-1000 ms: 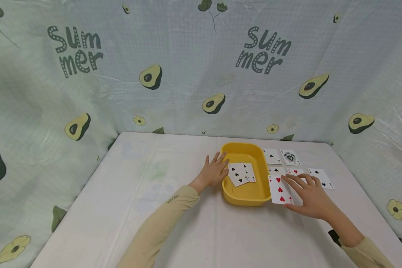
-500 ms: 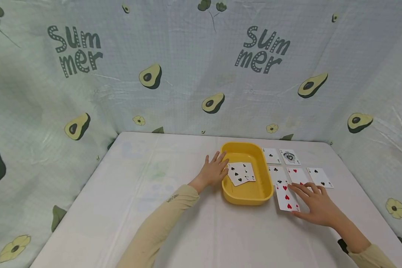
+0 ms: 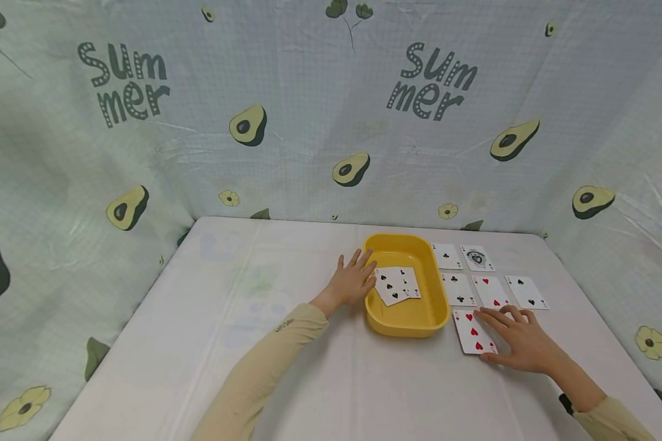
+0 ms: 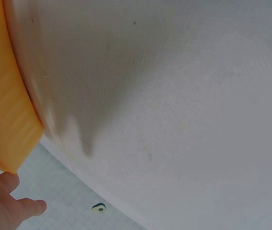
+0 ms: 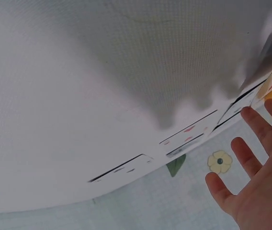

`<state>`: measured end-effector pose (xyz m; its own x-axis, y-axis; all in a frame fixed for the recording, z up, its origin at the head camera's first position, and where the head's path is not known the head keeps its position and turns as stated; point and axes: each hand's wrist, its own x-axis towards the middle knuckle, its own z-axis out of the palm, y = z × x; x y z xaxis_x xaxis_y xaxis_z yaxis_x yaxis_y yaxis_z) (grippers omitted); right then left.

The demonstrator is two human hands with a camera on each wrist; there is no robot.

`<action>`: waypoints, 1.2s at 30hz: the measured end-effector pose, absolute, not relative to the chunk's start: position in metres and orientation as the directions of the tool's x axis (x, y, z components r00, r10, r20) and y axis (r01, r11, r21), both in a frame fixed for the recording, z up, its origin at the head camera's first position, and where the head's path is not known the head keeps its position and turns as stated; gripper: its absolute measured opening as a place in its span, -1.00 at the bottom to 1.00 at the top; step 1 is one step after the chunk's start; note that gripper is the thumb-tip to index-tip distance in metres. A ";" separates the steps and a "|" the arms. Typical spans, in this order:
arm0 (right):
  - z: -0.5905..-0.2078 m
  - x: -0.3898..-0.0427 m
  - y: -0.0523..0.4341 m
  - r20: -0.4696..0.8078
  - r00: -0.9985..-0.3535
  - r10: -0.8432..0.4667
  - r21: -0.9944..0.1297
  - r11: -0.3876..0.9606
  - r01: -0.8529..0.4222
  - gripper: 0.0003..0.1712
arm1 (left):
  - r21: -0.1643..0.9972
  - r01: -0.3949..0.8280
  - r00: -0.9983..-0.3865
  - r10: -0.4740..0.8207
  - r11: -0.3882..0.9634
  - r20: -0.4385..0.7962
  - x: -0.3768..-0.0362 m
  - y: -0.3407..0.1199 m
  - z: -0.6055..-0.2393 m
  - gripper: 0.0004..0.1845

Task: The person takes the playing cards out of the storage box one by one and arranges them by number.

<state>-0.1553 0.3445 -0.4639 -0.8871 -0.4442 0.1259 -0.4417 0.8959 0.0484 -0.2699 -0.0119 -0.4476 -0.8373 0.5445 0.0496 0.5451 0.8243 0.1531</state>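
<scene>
A yellow tray (image 3: pixel 438 294) stands on the white table, and a few face-up spade and club cards (image 3: pixel 398 285) lie inside it. My left hand (image 3: pixel 353 279) rests flat against the tray's left wall (image 4: pixel 4 110), fingers straight. My right hand (image 3: pixel 521 340) lies flat on the table to the tray's right. Its straight fingers press on the right edge of a hearts card (image 3: pixel 472 331) lying face up beside the tray's near corner. In the right wrist view the spread fingers (image 5: pixel 248 158) show above the table's edge.
Several more cards lie face up in rows right of the tray: a clubs card (image 3: pixel 458 289), a hearts card (image 3: pixel 491 290), a spades card (image 3: pixel 526 291), and two farther back (image 3: pixel 447 256) (image 3: pixel 477 258). Avocado-print cloth walls (image 3: pixel 331 122) close in the table on three sides.
My right hand has slid the hearts card toward me across the table, off the row of cards and down past the tray's near corner. The left hand has stayed still.
</scene>
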 end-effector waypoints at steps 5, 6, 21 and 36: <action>-0.466 -0.157 0.345 0.118 -0.886 -0.449 0.047 0.893 -0.447 -0.06 | 0.153 0.543 -0.839 0.543 0.825 0.049 -0.270 -0.012 -0.448 -0.50; -0.466 -0.157 0.345 0.117 -0.885 -0.450 0.045 0.893 -0.448 -0.06 | 0.153 0.544 -0.838 0.543 0.825 0.048 -0.270 -0.012 -0.448 -0.50; -0.463 -0.155 0.342 0.081 -0.894 -0.440 0.036 0.898 -0.439 -0.06 | 0.155 0.543 -0.838 0.543 0.825 0.046 -0.271 -0.012 -0.448 -0.50; -0.462 -0.155 0.342 0.103 -0.887 -0.450 0.042 0.893 -0.448 -0.07 | 0.164 0.538 -0.841 0.540 0.827 0.038 -0.270 -0.012 -0.447 -0.49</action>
